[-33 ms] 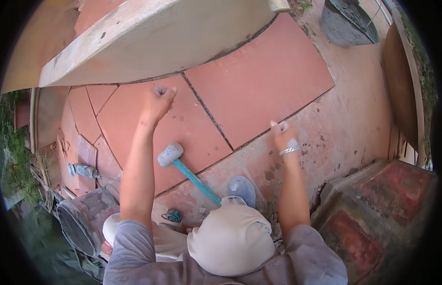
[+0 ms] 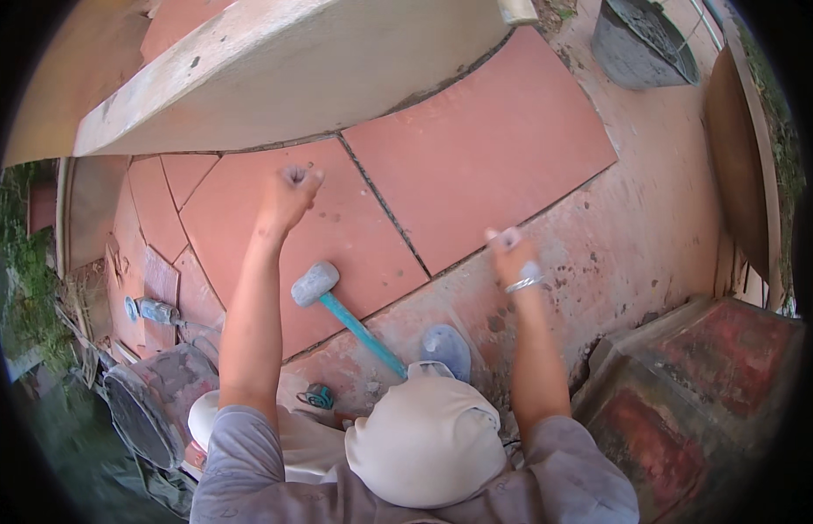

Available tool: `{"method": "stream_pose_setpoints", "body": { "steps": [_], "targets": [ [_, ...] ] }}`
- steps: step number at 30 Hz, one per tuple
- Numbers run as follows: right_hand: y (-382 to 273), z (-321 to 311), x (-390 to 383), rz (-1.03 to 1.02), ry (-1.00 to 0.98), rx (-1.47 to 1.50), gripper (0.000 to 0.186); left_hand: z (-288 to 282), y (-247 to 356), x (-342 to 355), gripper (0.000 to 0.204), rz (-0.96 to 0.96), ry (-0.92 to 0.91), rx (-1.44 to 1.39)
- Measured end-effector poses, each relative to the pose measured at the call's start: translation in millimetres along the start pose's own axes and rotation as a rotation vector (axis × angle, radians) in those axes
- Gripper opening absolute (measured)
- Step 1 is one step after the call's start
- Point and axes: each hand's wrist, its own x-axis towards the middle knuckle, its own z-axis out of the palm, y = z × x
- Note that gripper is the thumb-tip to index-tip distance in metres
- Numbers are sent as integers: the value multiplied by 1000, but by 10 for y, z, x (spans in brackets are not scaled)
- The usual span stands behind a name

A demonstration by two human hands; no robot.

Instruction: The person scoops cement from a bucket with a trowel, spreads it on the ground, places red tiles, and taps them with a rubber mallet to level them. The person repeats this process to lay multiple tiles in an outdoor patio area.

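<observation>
Over the left red slab (image 2: 363,236): left hand (image 2: 294,192), fingers curled closed, anything inside hidden
At the right red slab's (image 2: 480,148) near edge: right hand (image 2: 514,253), likewise curled
Both slabs: side by side along the curved wall (image 2: 319,79)
Mallet (image 2: 345,320): head on left slab, handle toward white cap (image 2: 428,437)

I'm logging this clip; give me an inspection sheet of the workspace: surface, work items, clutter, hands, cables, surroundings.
Surface: reddish paving, with grey smears and dark spots on the strip nearest the person.
Work items: left slab and right slab, a dark gap between them; mallet with teal handle, head over the left slab.
Clutter: power tool and bucket at left; tape measure near the person.
Hands: left hand and right hand curled; nothing seen held.
Cables: cord by the power tool.
Surroundings: curved wall, greenery.
</observation>
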Motion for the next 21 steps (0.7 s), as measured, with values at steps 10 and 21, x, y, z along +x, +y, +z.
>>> {"method": "stream_pose_setpoints", "body": {
  "steps": [10, 21],
  "targets": [
    [-788, 1556, -1484, -611, -954, -490, 53, -143, -861, -639, 69, 96, -436, 514],
    [-409, 1660, -1505, -381, -840, -23, 44, -63, -447, -554, 40, 193, -113, 268]
  ]
}}
